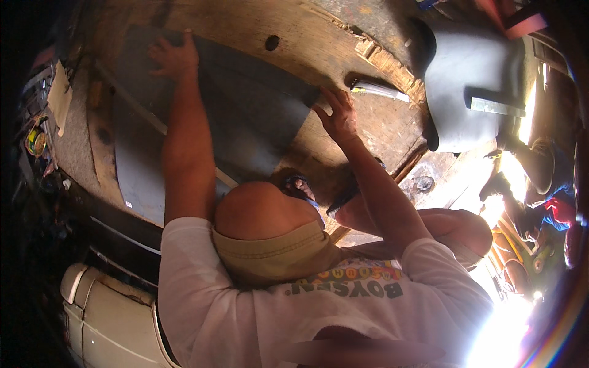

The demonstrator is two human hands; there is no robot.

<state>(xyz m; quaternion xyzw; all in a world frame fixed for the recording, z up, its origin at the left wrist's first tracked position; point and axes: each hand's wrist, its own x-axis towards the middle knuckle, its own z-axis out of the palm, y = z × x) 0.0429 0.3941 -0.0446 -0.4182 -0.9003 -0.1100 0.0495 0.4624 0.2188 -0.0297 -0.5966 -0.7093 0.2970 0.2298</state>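
Left hand (175,56) lay flat, fingers spread, pressing far edge of dark grey sheet (245,116); gripped nothing. Right hand (337,116) open, fingers splayed, fingertips on sheet's right corner. Sheet spread flat across worn wooden worktop (319,49), between both hands. Metal blade-like tool (377,91) lay on worktop just beside right hand. Second grey sheet (466,80) lay well apart at right, metal ruler (497,107) on it.

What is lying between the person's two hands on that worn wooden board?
In the head view, a dark grey flat sheet spans the stretch from the left hand to the right hand. Both hands rest at its edges, on the worn wooden board.
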